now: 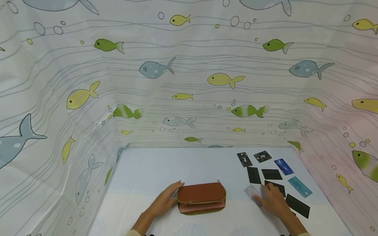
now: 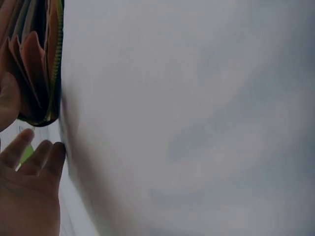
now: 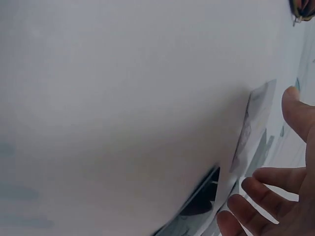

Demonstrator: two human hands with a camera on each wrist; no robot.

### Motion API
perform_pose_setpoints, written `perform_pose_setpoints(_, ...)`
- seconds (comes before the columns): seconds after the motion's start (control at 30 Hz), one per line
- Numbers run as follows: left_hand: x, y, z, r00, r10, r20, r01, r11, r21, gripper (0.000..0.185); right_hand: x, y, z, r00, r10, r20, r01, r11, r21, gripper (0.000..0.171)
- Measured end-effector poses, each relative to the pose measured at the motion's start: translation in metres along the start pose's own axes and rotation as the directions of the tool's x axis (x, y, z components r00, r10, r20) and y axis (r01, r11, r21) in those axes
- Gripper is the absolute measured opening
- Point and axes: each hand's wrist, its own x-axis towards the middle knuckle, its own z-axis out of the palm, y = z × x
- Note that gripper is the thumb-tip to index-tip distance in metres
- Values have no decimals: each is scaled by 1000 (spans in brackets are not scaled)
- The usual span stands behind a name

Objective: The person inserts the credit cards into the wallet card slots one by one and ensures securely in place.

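A brown zip wallet lies on the table with its unzipped side toward me. My left hand is at its left end, fingertips beside the upper corner. In the left wrist view, the thumb overlaps the wallet's pleated inside, and the other fingers are loosely extended below it. On the right, my right hand reaches over the cards, thumb and fingers apart. Close to its thumb lies a pale card; a black card is partly hidden under its fingers.
Around the right hand lie more cards: two black VIP cards, a blue card, a teal card and several plain black ones. Fish-patterned sheeting rises behind the white table and along both sides.
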Motion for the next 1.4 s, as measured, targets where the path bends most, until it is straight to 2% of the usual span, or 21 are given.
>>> perform_pose_setpoints(0.17,-4,5,12,995,-46,-85,33,989,-147,21,-5,1,7,998,-51,-24,51,999,-6,75)
perform_pose_setpoints(0.3,-5,10,16,987,-88,-133,50,964,-262,28,-5,0,7,997,-57,-51,57,998,0,69)
perform_pose_setpoints(0.4,-7,13,18,980,-112,-163,55,946,-318,30,-6,0,8,999,-45,-29,45,999,8,68)
perform_pose_setpoints(0.5,-9,14,21,974,-135,-180,61,928,-367,25,-6,0,9,999,-36,-6,36,999,13,67)
perform_pose_setpoints(0.6,-11,15,23,970,-151,-192,62,912,-405,16,-6,-1,11,999,-27,-18,28,999,33,61)
perform_pose_setpoints(0.73,-13,16,24,967,-169,-190,62,882,-468,3,-3,-4,12,999,-30,-32,33,996,81,51)
perform_pose_setpoints(0.87,-16,16,25,969,-191,-157,90,865,-493,7,1,-6,10,1000,-6,-2,7,992,126,47)
perform_pose_setpoints(1.03,-16,16,25,967,-220,-131,130,863,-488,10,6,-4,6,997,51,63,-62,980,190,48)
perform_pose_setpoints(1.13,-16,16,24,974,-211,-79,148,866,-478,13,6,-3,7,993,74,96,-93,972,217,43)
perform_pose_setpoints(1.27,-12,20,23,986,-166,-6,148,895,-420,17,7,-3,8,991,88,104,-110,966,236,39)
perform_pose_setpoints(1.4,-10,25,25,993,-120,7,114,925,-362,21,8,-2,7,991,89,101,-111,964,241,47)
